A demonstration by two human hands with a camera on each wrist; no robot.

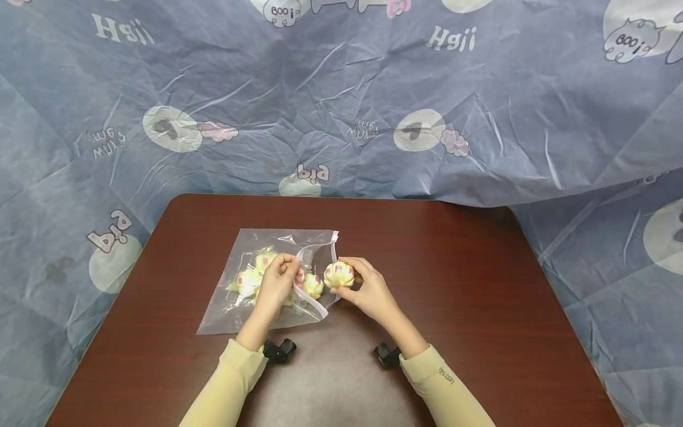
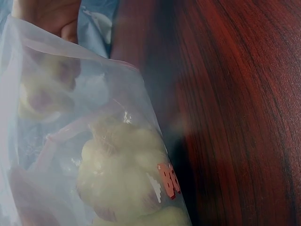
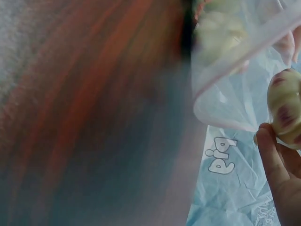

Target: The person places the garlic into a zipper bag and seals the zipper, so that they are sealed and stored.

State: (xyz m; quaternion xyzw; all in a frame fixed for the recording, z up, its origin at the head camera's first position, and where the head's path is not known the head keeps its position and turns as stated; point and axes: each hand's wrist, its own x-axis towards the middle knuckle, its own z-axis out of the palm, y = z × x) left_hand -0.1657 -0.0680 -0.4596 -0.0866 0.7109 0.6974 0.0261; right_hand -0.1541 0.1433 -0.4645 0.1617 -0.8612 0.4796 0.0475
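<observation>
A clear zip bag (image 1: 224,317) lies flat on the table, its mouth spread toward the right. My left hand (image 1: 278,274) pinches the upper edge of that mouth, holding it up. Several pale yellow garlic bulbs (image 1: 248,282) with pinkish-purple marks sit inside; another bulb (image 1: 312,286) is near the opening. With thumb and fingers, my right hand (image 1: 368,289) grips one more garlic bulb (image 1: 339,274) right at the mouth. The right wrist view shows this held bulb (image 3: 285,110) beside the bag's rim (image 3: 221,70). Through the plastic, the left wrist view shows a large bulb (image 2: 120,174).
The brown wooden table (image 1: 453,267) extends on both sides of the bag. A blue-grey printed cloth (image 1: 331,89) hangs behind it and along its sides. Black wrist camera mounts (image 1: 280,351) sit by both cuffs, just above the tabletop.
</observation>
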